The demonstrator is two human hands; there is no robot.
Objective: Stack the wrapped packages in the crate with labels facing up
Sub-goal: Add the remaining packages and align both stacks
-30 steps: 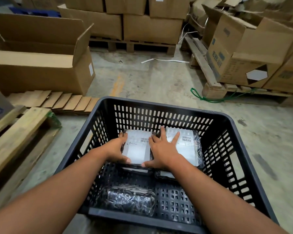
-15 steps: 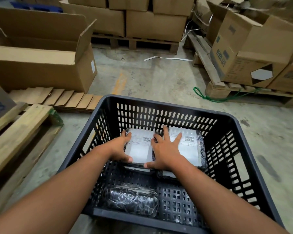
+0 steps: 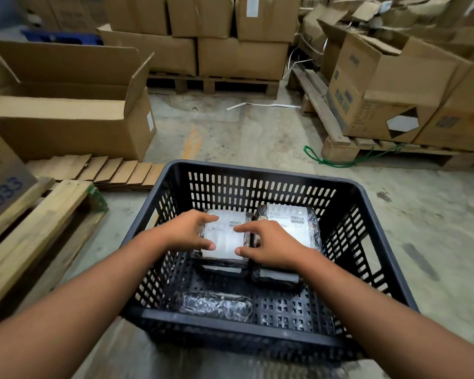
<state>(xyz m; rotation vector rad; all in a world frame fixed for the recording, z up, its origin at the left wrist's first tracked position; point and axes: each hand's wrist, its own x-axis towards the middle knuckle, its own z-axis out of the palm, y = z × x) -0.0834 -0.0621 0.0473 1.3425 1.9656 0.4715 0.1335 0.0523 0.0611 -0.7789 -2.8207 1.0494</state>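
The floor [image 3: 257,132] is grey concrete with dark spots and a faded orange line. A black crate [image 3: 257,173] with holes in its sides sits on it, close to the camera. To the left lies a wooden pallet [image 3: 39,222], and past it a row of flat cardboard pieces [image 3: 107,170]. Behind those stands a big open cardboard box [image 3: 74,124]. At the back, another pallet [image 3: 216,84] holds stacked brown boxes. On the right, a long pallet [image 3: 340,149] holds more boxes. A green cord [image 3: 320,160] lies just beside it, and a white strap [image 3: 257,105] lies farther back.
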